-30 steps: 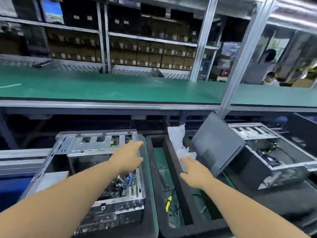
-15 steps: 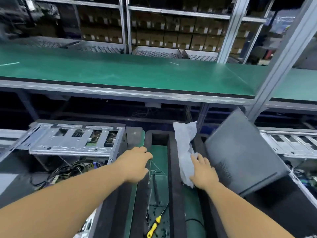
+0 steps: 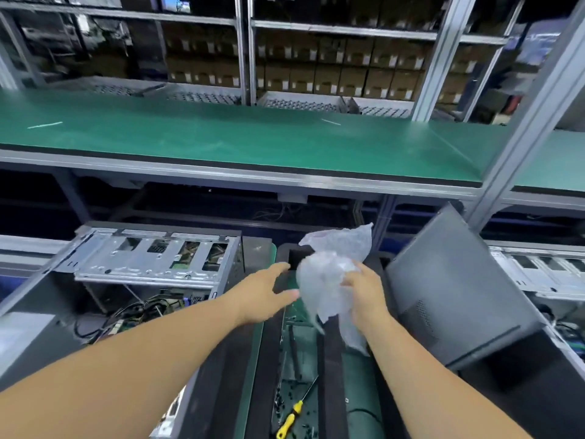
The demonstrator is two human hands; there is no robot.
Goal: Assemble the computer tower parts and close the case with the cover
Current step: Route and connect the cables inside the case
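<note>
Right hand [image 3: 364, 293] grips plastic bag [image 3: 329, 280]; left hand [image 3: 266, 293] seemingly touching it.

A long green table [image 3: 221, 137] ran across the room on a grey metal frame. Behind it, metal shelving [image 3: 247, 49] held rows of brown cardboard boxes [image 3: 332, 77]. A pale upright post [image 3: 531, 115] rose at the right.

Two open cases [image 3: 152, 264] [image 3: 544, 274], one cover [image 3: 456, 299], one screwdriver [image 3: 291, 416], one bag [image 3: 329, 280].

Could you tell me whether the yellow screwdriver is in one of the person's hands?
No, the screwdriver lies in the tray while the right hand grips a plastic bag and the left hand holds nothing.
</note>
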